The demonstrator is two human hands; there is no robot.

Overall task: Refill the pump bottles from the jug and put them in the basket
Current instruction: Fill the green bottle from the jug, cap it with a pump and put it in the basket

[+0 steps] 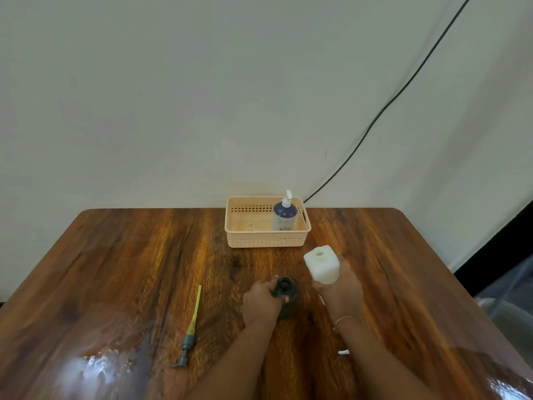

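A dark bottle (286,293) with its neck open stands upright on the wooden table (144,255); my left hand (261,303) grips its left side. Just to its right, my right hand (341,290) holds a white translucent jug (321,264) upright, its open mouth facing up. The bottle's pump head with a yellow-green tube (191,327) lies on the table to the left. At the back, a peach perforated basket (245,223) holds a blue-and-white pump bottle (284,216) standing in its right end.
A small white object (343,352) lies on the table beside my right forearm. A black cable (389,105) runs down the wall behind the basket. The table's left front area shines with glare.
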